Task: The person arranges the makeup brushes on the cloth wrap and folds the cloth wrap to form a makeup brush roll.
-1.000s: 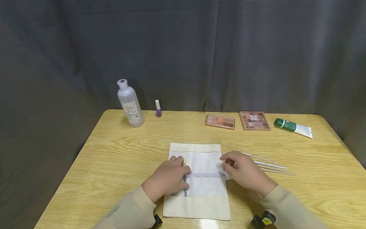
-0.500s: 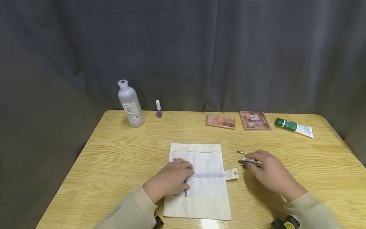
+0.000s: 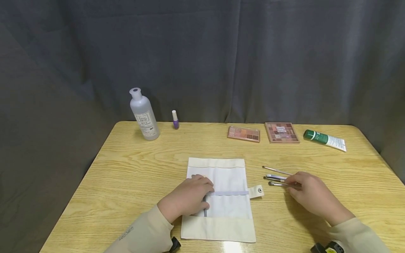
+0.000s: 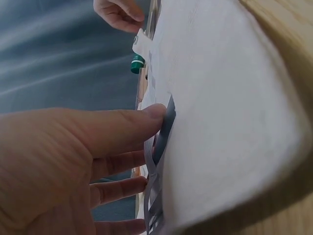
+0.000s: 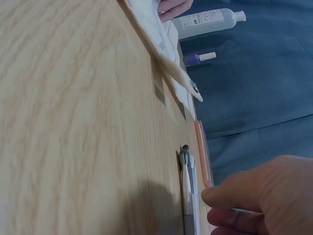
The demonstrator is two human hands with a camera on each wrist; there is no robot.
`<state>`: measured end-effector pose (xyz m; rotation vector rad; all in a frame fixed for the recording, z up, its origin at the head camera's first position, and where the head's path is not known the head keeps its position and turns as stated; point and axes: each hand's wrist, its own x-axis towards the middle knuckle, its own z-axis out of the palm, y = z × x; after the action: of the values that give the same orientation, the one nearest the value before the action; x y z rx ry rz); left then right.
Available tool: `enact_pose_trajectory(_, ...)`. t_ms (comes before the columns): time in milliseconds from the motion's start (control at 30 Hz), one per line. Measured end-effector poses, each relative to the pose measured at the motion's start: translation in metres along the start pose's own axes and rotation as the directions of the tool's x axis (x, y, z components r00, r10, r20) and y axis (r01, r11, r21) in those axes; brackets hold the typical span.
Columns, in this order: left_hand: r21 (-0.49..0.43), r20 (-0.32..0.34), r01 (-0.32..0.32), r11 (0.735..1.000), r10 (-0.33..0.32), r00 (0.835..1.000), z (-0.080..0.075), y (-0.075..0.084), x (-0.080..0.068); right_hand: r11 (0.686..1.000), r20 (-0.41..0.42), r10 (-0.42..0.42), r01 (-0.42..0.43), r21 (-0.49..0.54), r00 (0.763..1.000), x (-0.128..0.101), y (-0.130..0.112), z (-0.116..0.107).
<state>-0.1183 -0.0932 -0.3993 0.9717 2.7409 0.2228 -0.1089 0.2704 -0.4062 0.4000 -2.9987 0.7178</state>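
Note:
A cream and white cloth brush roll (image 3: 218,230) lies unfolded on the table, with a grey elastic band (image 3: 229,193) across it. My left hand (image 3: 186,196) rests on its left part, covering most of a slim makeup brush with a dark handle (image 4: 166,129). The left thumb touches that handle; the other fingers extend over the cloth. Right of the roll, several makeup brushes (image 3: 278,184) lie close together, tips pointing left. Over their handles is my right hand (image 3: 311,191), fingertips at the brushes. In the right wrist view its thumb appears beside them, with no grip visible.
A strap with a snap (image 3: 255,192) sticks out from the roll's right edge. Along the back stand a clear bottle (image 3: 143,116) and purple nail polish (image 3: 175,121). Two eyeshadow palettes (image 3: 243,134) and a green-and-white tube (image 3: 326,140) lie further right.
My right hand has moved right, from the roll's right edge to the brushes and along their handles, uncovering the strap and brush tips. The left hand has barely moved.

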Motion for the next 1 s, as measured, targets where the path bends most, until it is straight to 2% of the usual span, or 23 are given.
enact_pose_trajectory(400,-0.021,0.014,0.004,1.0,-0.004,1.0,0.001,-0.002,0.001,0.999,0.071,-0.009,0.012,-0.047,0.997,0.001,0.005,0.006)
enact_pose_trajectory(767,0.004,0.007,-0.014,1.0,0.014,1.0,0.001,-0.001,0.0,0.991,0.069,-0.066,0.074,-0.113,0.995,0.003,0.001,0.012)
enact_pose_trajectory(1000,0.017,-0.006,-0.015,1.0,0.016,1.0,0.001,0.003,0.0,0.988,0.047,-0.098,0.102,-0.111,0.994,0.005,-0.006,0.008)
